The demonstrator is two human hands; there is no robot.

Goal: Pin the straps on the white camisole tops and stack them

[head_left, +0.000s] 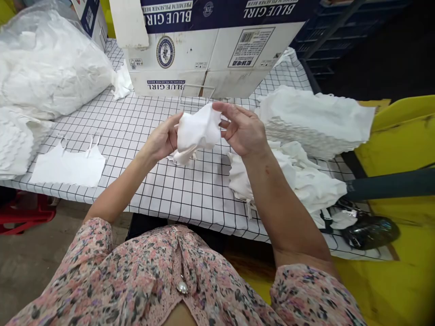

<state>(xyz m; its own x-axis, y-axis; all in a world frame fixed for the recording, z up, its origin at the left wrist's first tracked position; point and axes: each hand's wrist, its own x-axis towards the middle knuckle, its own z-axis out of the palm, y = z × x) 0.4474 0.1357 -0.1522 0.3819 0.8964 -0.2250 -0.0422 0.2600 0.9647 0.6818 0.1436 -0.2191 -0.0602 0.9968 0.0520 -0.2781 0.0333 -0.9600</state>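
Between my two hands, above the middle of the table, hangs a white garment (199, 129), bunched and partly folded, its exact kind hard to make out. My left hand (165, 137) pinches its left edge between thumb and fingers. On the other side, my right hand (243, 127) grips the upper right corner, the thumb and index finger closed on the cloth. A white strappy camisole top (70, 165) lies flat on the table to the left. To the right, near my right forearm, sits a loose heap of white garments (302, 179).
A checked cloth (142, 181) covers the table. At the back stands a large beer carton (217, 50), with a wire frame (197, 94) before it. A plastic bag of white garments (50, 63) and a stack (16, 140) sit left; another stack (312, 117) and a black bundle (370, 231) sit right.
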